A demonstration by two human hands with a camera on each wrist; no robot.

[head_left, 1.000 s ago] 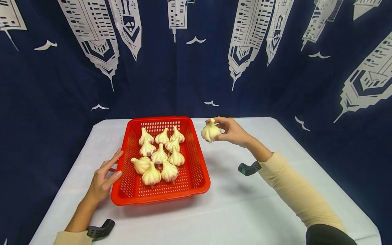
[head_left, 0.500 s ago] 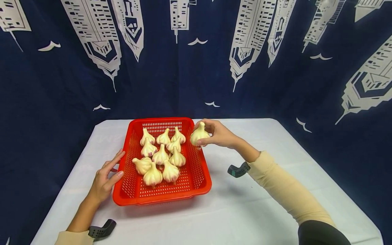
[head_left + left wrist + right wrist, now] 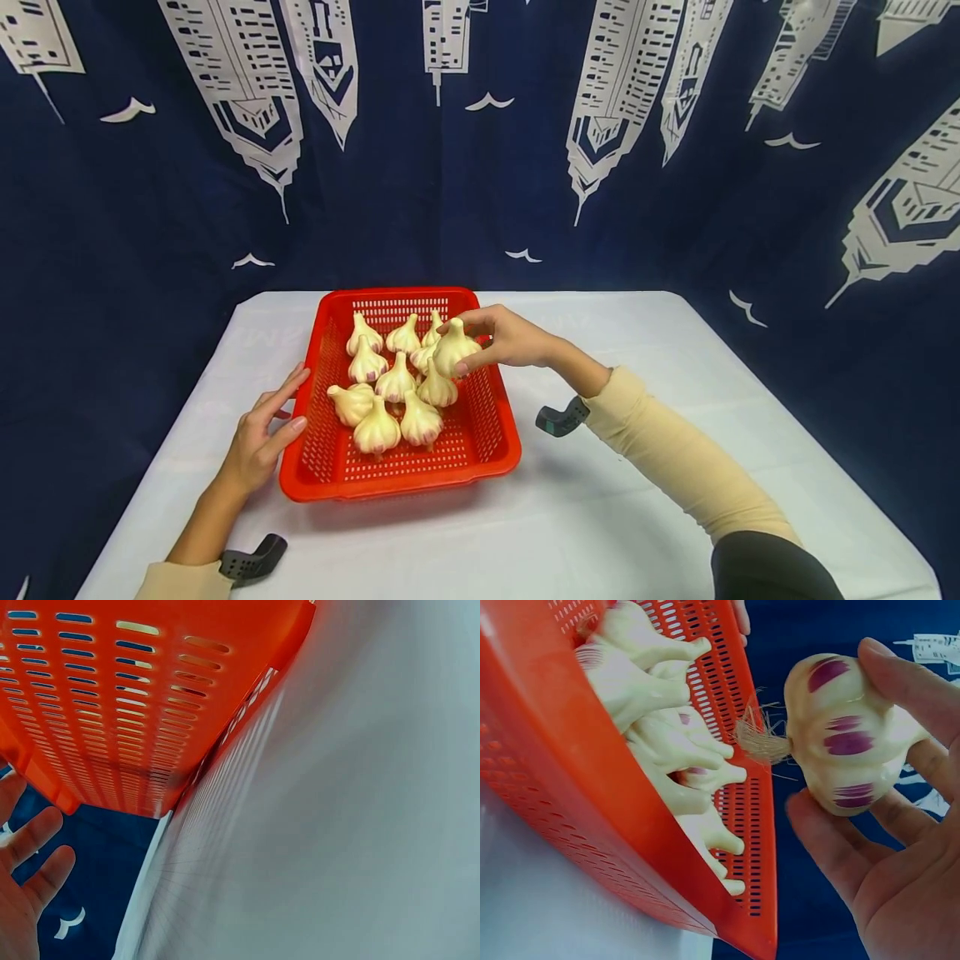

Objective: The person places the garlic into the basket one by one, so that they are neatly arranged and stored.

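My right hand pinches a garlic bulb between thumb and fingers, over the right part of a red plastic basket. The right wrist view shows the bulb with purple streaks and a tuft of dry roots, its neck toward the palm. Several more cream-white garlic bulbs lie in the basket, most with necks up; the held one partly covers those at the back right. At the basket's left rim, my left hand rests its thumb and fingertips with the fingers fairly straight, as the fingers also show in the left wrist view.
The basket stands on a white-covered table. Behind it hangs a dark blue cloth printed with white buildings and birds. A black wrist device sits at the right wrist, another device at the left.
My right hand has carried the garlic bulb leftward and a little nearer, from outside the basket's right rim to over the bulbs inside. The left hand stays at the left rim.
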